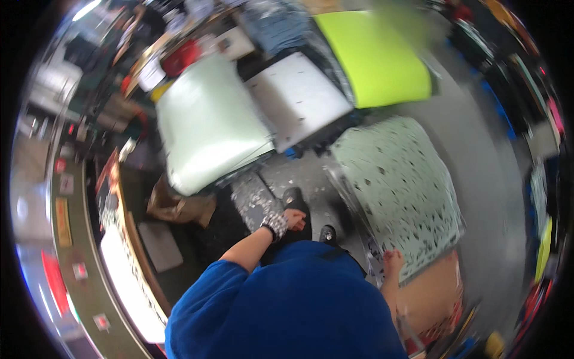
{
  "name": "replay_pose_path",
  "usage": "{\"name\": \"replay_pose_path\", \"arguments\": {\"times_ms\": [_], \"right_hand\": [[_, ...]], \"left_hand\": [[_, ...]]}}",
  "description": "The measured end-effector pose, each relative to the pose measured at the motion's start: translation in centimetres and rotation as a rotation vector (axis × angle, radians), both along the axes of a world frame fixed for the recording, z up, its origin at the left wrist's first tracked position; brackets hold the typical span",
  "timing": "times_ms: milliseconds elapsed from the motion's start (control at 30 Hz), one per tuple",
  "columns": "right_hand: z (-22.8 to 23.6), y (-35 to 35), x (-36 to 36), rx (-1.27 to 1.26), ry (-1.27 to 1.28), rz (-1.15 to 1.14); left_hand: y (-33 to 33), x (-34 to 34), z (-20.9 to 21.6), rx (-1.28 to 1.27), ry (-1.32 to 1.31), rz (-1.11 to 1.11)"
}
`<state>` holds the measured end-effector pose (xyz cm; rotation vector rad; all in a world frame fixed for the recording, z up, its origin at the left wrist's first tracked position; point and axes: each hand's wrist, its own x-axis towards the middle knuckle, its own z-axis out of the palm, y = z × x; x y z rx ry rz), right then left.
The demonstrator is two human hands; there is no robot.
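Observation:
My left hand (pixel 294 219) hangs in front of my body with its fingers curled, and nothing shows in it. A black-and-white band (pixel 275 225) circles that wrist. Lower down on the right, my right hand (pixel 393 261) is also curled, beside the near left edge of a pale green sheet with dark cut-out-like marks (pixel 400 185). Whether this hand touches the sheet's edge I cannot tell. Ahead of me lies a stack of plain pale green sheets (pixel 209 125). To its right is a white sheet or board (pixel 299 96) with small dark marks.
A bright yellow-green sheet stack (pixel 376 60) stands farther off to the right. A brown paper bag (pixel 176 203) sits at left near a lit white panel (pixel 128 281). Brown board (pixel 433 293) lies at lower right. Grey floor (pixel 484 197) runs along the right.

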<state>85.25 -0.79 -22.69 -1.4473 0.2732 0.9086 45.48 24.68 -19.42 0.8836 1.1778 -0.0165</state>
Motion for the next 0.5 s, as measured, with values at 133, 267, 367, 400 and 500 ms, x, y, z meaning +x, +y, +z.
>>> {"name": "replay_pose_path", "arguments": {"times_ms": [133,267,367,400,500], "right_hand": [[5.6,8.0,-0.5,-0.216,-0.155,0.295],[6.3,13.1,-4.0,-0.291,-0.130,0.513],[5.4,17.8,-7.2,-0.398,-0.138,0.719],[5.5,19.2,-8.3,-0.464,-0.185,0.837],[7.1,25.3,-11.3,-0.493,-0.267,1.195]], "left_hand": [[7.0,-2.6,-2.2,-0.217,-0.144,0.651],[15.7,-7.3,-5.0,-0.177,-0.351,1.227],[21.0,-10.5,-7.1,-0.218,-0.372,1.541],[22.4,-11.5,-7.8,-0.351,-0.460,1.608],[25.7,-12.4,-9.9,-0.562,-0.422,1.766]]}}
